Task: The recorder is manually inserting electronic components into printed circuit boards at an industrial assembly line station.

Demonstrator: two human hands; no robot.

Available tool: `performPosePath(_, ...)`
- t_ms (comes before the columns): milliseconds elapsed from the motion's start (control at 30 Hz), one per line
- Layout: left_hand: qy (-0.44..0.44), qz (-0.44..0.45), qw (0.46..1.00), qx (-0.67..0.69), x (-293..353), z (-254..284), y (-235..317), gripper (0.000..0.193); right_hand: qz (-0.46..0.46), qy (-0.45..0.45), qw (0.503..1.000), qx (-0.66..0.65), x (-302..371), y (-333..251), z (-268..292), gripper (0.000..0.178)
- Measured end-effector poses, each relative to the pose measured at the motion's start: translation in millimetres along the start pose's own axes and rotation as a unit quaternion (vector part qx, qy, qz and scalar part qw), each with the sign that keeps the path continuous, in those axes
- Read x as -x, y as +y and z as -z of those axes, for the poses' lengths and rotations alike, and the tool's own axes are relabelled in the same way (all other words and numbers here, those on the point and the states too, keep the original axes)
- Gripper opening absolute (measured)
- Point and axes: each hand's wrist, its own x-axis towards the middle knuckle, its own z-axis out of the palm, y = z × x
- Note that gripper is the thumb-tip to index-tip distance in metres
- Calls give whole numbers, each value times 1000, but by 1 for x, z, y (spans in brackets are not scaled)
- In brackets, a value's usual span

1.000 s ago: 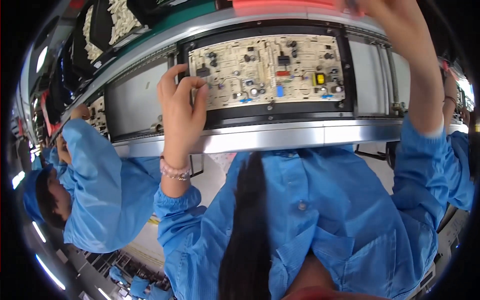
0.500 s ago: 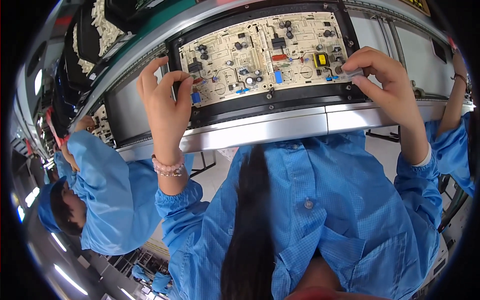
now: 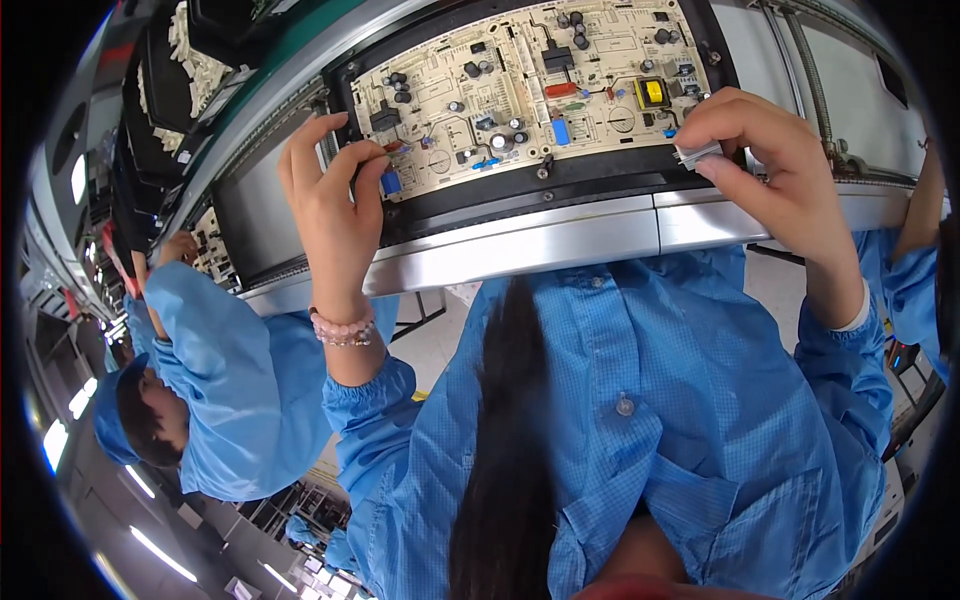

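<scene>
A beige circuit board point(image 3: 530, 90) with many small parts lies in a black carrier frame point(image 3: 560, 185) on a metal conveyor rail point(image 3: 520, 245). My left hand point(image 3: 330, 200) is at the board's left edge, its thumb and fingers pinching a small blue component point(image 3: 390, 183) against the board. At the board's lower right corner, my right hand point(image 3: 770, 160) grips a small ribbed silver metal part point(image 3: 697, 153) between thumb and forefinger. My blue-sleeved forearms rise from the lower edge.
A co-worker in a blue coat and cap point(image 3: 220, 380) stands at the left, one hand point(image 3: 180, 245) at another board point(image 3: 208, 262) on the same line. More boards in black carriers point(image 3: 190, 50) sit further along. Another blue sleeve point(image 3: 915, 280) shows at the right edge.
My right hand came down from above the board to its lower right corner, holding the silver part. My left hand stayed at the left edge. The board now looks closer.
</scene>
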Motion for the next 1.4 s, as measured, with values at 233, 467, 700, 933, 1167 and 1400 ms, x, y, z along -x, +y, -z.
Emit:
performPosePath(233, -16, -33, 999, 7, -4, 2, -2, 9, 17, -10, 1000, 17, -3, -3, -3, 21)
performPosePath(467, 9, -37, 999, 9, 0, -5, -2, 9, 16, -3, 1000, 27, -5, -5, -11, 22)
performPosePath(700, 18, -46, 999, 10, 3, -8, 3, 9, 7, -25, 998, 49, -4, -9, -13, 24)
performPosePath(933, 21, -100, 993, -53, 0, 1, 18, 13, -2, 6, 994, -105, -15, -13, -33, 22)
performPosePath(1167, -44, -66, 993, 84, -6, 16, 12, 9, -113, -32, 962, -248, -44, -33, -50, 28)
performPosePath(1400, 63, -114, 979, 155, -42, 37, -11, 13, -73, -23, 995, -64, -71, -32, -44, 26)
